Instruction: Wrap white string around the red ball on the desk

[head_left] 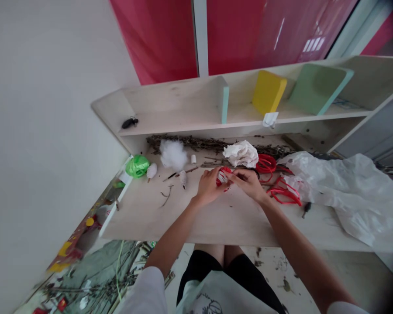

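Above the middle of the desk, my left hand (208, 186) is closed around a small red-and-white bundle (222, 176). On its right side my right hand (249, 182) pinches at the bundle's edge; what lies between those fingertips is too small to make out. The bundle looks like white material with red strips round it. Just behind my hands lies a crumpled white paper or cloth (241, 154). Red strips (283, 192) lie in loops right of my right hand. Left of my left hand is a small white wrapped piece (183, 178) with a dark tip.
A green ball of ribbon (137, 166), white stuffing (173, 155) and a white thread spool (193, 159) are at the left. Dry twigs (196, 142) lie along the back under the shelf (183, 124). A clear plastic bag (356, 187) covers the right side and overhangs the front edge.
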